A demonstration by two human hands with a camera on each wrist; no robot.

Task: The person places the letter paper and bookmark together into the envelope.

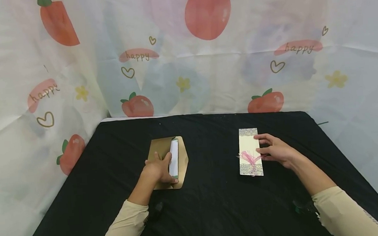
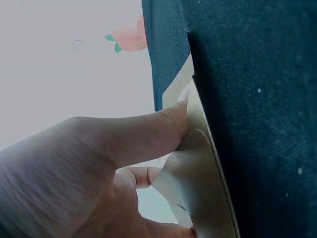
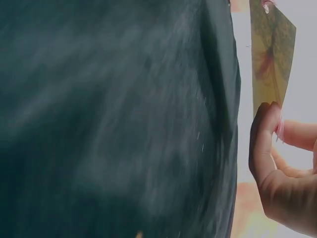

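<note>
A gold-brown envelope lies on the left part of the black cloth, its pointed flap spread to the right. A white strip shows at its mouth. My left hand holds the envelope at that mouth, and in the left wrist view the thumb presses against the bent envelope panel. To the right, my right hand pinches a cream bookmark by its right edge. The bookmark has patterned ends and a pink tassel. Its patterned back appears in the right wrist view.
A black cloth covers the table. Behind it and along the sides hangs a pale curtain printed with red fruit and "happy". A thin dark strip sticks out at the table's right edge.
</note>
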